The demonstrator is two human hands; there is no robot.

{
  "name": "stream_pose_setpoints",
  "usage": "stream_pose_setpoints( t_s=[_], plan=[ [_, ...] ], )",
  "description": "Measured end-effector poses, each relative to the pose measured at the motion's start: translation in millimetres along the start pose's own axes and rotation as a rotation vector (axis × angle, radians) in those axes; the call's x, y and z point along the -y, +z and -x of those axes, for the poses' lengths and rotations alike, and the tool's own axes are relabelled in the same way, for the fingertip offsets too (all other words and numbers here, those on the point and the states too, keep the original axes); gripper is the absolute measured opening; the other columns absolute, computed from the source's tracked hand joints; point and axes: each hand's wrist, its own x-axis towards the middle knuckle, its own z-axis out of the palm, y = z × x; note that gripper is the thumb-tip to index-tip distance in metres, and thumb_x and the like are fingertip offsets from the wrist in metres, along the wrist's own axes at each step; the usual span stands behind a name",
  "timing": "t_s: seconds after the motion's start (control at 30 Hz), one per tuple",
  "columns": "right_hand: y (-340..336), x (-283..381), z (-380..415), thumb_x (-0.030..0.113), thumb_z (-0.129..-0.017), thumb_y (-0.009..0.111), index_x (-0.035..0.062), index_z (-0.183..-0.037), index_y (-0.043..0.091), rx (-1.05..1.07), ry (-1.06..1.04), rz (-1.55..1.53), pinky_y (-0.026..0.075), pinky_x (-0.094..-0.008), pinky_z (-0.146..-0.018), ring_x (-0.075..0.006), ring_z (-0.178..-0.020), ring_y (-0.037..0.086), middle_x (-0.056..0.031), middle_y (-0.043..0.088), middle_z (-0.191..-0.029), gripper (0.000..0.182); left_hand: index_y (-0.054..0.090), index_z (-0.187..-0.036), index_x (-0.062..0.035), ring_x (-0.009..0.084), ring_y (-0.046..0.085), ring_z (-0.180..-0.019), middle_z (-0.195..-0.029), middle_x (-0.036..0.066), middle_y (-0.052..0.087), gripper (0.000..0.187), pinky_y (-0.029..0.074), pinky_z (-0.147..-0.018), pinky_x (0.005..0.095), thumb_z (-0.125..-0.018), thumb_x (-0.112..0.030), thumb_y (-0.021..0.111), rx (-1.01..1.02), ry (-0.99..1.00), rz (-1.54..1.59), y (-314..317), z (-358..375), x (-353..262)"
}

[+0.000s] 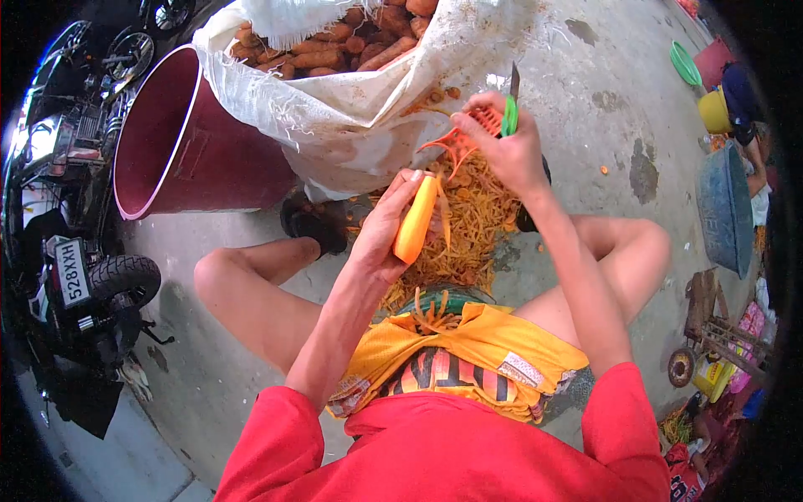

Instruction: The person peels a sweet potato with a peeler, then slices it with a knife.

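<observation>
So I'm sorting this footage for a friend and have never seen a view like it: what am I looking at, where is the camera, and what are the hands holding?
There is no machine here. One camera sits on a person's head, looking down at their own two bare hands, with knees and shorts below. The left hand grips a peeled orange carrot. The right hand holds a green-handled peeler, raised a little above the carrot. Orange peelings lie heaped on the concrete ground between the feet. In front stands a white sack full of unpeeled carrots, with a dark red bin beside it. A motorbike is parked on the left.
</observation>
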Motion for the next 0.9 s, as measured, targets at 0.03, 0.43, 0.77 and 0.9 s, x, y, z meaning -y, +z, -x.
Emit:
stream_pose_setpoints(
  t_s=[0.03,0.43,0.77,0.9],
  plan=[
    [-4.2,-2.7,-2.9,0.013,-0.095,0.074,0.0039,-0.098,0.069,-0.011,0.006,0.02,0.056,-0.0282,-0.07,-0.0092,-0.079,0.07,-0.0023,0.075,-0.086,0.011,0.06,-0.125,-0.0106,0.0131,0.067,-0.082,-0.107,0.004,0.067,0.029,0.062,-0.067,0.031,-0.107,-0.033,0.058,0.086,-0.02,0.152,-0.2,-2.7,2.0],
    [0.2,-17.1,0.3,0.017,-0.089,0.082,0.0029,-0.098,0.071,-0.072,0.039,-0.165,0.055,-0.0301,-0.068,-0.0109,-0.076,0.069,-0.007,0.073,-0.081,0.02,0.06,-0.125,-0.0086,0.0144,0.069,-0.08,-0.11,0.007,0.07,0.032,0.058,-0.065,0.0261,-0.107,-0.034,0.058,0.022,0.004,0.181,-5.7,-2.9,2.4],
    [-29.3,-26.0,22.2,0.027,-0.087,0.076,0.0089,-0.106,0.073,0.445,0.152,0.804,0.056,-0.0491,-0.072,-0.0435,-0.084,0.068,-0.0209,0.071,-0.087,0.026,0.048,-0.141,-0.0093,0.0164,0.071,-0.1,-0.118,0.008,0.07,0.048,0.055,-0.077,0.0293,-0.107,-0.042,0.057,0.003,-0.036,-0.42,-15.4,-7.3,32.5],
    [-17.1,-27.4,38.6,0.016,-0.081,0.074,0.0099,-0.1,0.071,0.575,0.155,0.833,0.058,-0.0522,-0.075,-0.0419,-0.085,0.071,-0.0197,0.073,-0.085,0.02,0.048,-0.142,-0.0096,0.0115,0.066,-0.095,-0.113,0.005,0.068,0.049,0.051,-0.077,0.0268,-0.105,-0.039,0.061,-0.06,-0.001,-0.587,-13.4,-10.1,15.9]
  ],
)
